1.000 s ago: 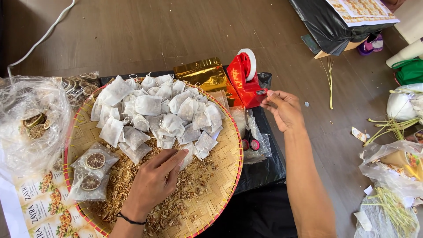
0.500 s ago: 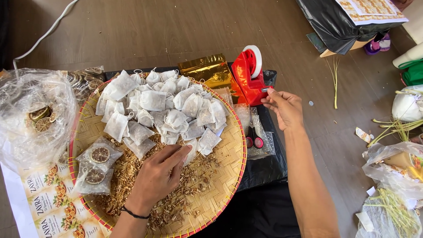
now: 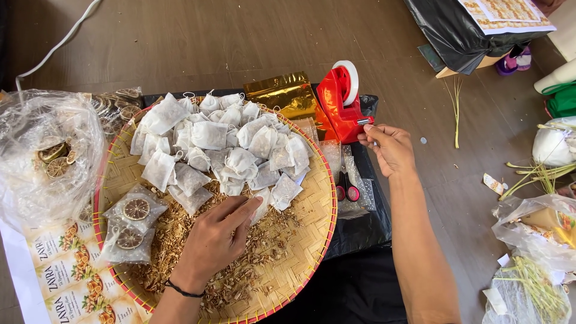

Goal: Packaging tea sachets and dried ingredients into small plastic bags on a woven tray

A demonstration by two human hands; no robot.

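On tray [image 3: 300, 264], left hand [image 3: 213, 240], right hand [image 3: 389, 147] at tape dispenser [image 3: 341, 102]

A dark brown wooden plank floor [image 3: 198, 42] fills the view, its boards running left to right under soft, even daylight. A white cable [image 3: 57, 45] curves across the floor's upper left part. Toward the floor's upper right corner lies a crumpled black plastic bag [image 3: 456, 30], and beside it a strip of pale wall or furniture edge [image 3: 564, 33].
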